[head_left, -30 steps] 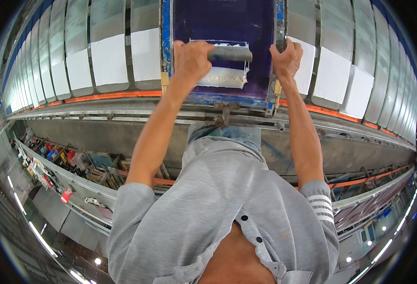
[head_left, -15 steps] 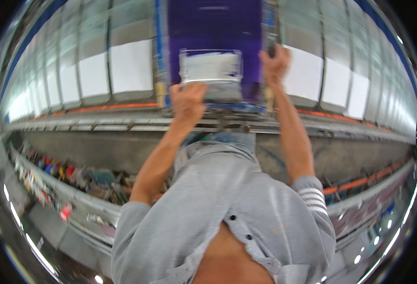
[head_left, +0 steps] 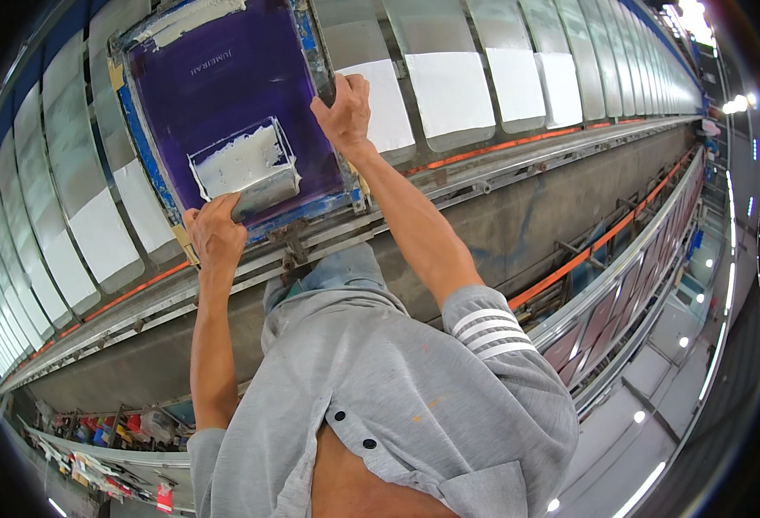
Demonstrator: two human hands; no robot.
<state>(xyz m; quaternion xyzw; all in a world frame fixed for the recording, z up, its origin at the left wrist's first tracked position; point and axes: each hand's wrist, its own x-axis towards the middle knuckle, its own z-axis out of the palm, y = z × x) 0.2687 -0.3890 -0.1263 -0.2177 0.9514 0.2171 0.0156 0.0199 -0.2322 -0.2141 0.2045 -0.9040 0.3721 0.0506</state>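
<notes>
A screen-printing frame (head_left: 142, 142) with taped blue edges and purple mesh (head_left: 216, 95) lies tilted at the upper left. On the mesh rests a squeegee (head_left: 268, 192) with a grey bar, and thick white ink (head_left: 242, 160) is heaped against it inside a thin border. My left hand (head_left: 218, 231) is closed at the squeegee's near left end, beside the frame's left rail; its palm side is hidden. My right hand (head_left: 345, 112) grips the frame's right edge near a dark part, with its fingers curled over. More white ink (head_left: 190, 22) lies along the frame's far end.
A long table holds rows of grey boards with white sheets (head_left: 449, 95) on both sides of the frame. A metal rail (head_left: 484, 181) and an orange strip (head_left: 458, 158) run along its near edge. Behind me is another rack (head_left: 604, 319), with colourful clutter (head_left: 129, 427) at lower left.
The view has turned, so the frame now appears tilted and further left. Both hands keep their places, the left at the squeegee and the right at the frame's edge. The blur is gone.
</notes>
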